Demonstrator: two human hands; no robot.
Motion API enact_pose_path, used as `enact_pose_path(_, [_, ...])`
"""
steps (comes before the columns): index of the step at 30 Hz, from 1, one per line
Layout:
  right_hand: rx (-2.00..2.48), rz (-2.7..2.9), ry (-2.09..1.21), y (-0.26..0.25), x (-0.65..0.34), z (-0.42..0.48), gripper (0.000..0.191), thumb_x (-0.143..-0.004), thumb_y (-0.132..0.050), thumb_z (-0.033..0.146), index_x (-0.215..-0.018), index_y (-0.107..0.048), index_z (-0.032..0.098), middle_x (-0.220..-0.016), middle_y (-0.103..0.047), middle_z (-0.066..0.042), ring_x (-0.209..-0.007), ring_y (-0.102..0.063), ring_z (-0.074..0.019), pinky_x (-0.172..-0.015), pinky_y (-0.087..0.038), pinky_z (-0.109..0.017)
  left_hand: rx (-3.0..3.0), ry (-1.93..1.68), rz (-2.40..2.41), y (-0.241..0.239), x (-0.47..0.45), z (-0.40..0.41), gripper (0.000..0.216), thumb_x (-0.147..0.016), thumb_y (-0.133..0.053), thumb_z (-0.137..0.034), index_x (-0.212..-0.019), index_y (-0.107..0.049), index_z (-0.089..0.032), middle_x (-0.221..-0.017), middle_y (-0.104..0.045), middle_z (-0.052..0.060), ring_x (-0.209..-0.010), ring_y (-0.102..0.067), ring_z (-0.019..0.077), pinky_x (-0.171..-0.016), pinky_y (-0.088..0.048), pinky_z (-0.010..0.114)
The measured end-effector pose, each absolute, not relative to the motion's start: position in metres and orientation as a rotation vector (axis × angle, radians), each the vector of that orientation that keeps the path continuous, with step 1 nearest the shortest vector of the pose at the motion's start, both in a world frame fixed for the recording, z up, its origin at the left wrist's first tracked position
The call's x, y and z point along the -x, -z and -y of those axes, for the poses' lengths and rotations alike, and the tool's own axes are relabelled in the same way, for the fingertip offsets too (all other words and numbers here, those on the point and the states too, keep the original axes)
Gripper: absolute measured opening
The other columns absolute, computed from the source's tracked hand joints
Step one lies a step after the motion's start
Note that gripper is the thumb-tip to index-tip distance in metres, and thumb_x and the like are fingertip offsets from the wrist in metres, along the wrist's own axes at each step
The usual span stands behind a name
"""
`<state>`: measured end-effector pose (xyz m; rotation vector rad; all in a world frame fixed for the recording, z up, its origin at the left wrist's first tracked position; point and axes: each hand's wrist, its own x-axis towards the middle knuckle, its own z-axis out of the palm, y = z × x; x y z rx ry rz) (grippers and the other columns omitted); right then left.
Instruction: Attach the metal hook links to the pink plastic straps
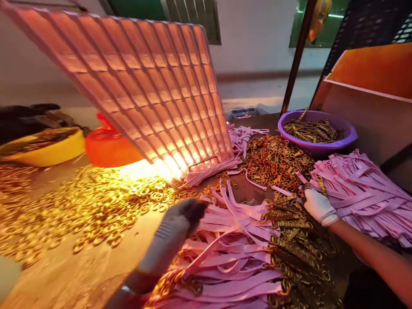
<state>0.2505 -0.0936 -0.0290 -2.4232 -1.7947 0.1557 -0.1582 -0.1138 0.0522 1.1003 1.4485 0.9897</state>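
My left hand (180, 227), in a light glove with dark fingertips, is closed above the left end of a pile of pink straps (225, 257). What its fingers hold, if anything, is hidden. Metal clasps join the right ends of these straps to dark gold patterned pieces (292, 253). Over at the right, my right hand (318, 208), in a white glove, pinches a pink strap (301, 177) by the edge of a second strap pile (370, 193). One gold patterned piece (321, 184) lies right beside its fingers.
Loose gold rings (112, 206) cover the table's left side. Behind them stand a yellow basin (61, 148) and an orange-red container (106, 146). A slanted, brightly lit compartment tray (154, 86) rises centrally. Brassy clasps (277, 161) are heaped before a purple basin (322, 146).
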Motion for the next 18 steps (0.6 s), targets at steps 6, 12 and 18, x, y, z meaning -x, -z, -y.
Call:
enact_pose_path(6, [2.309, 1.784, -0.255, 0.026, -0.263, 0.087, 0.028, -0.082, -0.049, 0.000, -0.098, -0.070, 0.010, -0.102, -0.073, -0.017, -0.094, -0.068, -0.0234, -0.080, -0.046, -0.029, -1.302, -0.877, -1.360, -0.060, 0.101, 0.149, 0.047, -0.077, -0.072, -0.055, -0.056, -0.050, -0.019, -0.048, -0.038, -0.005, -0.044, -0.029, 0.0066, -0.043, -0.020, 0.021])
enact_pose_path(12, [1.370, 1.994, -0.651, -0.027, -0.201, 0.123, 0.038, -0.096, -0.042, 0.021, -0.129, -0.060, 0.015, -0.110, -0.073, -0.009, -0.094, -0.068, -0.0198, -0.088, -0.053, -0.031, -1.475, -0.765, -1.297, -0.051, 0.081, 0.151, 0.041, -0.082, -0.066, -0.051, -0.061, -0.049, -0.021, -0.051, -0.043, -0.004, -0.047, -0.034, 0.0087, -0.044, -0.025, 0.022])
enact_pose_path(18, [1.233, 2.367, -0.414, -0.062, -0.133, 0.171, 0.021, -0.094, -0.055, 0.028, -0.106, -0.069, 0.017, -0.101, -0.073, -0.010, -0.092, -0.066, -0.0205, -0.086, -0.049, -0.030, -1.368, -0.746, -1.092, -0.037, 0.064, 0.154, 0.030, -0.075, -0.073, -0.041, -0.068, -0.053, -0.019, -0.058, -0.047, -0.004, -0.050, -0.035, 0.0071, -0.044, -0.024, 0.019])
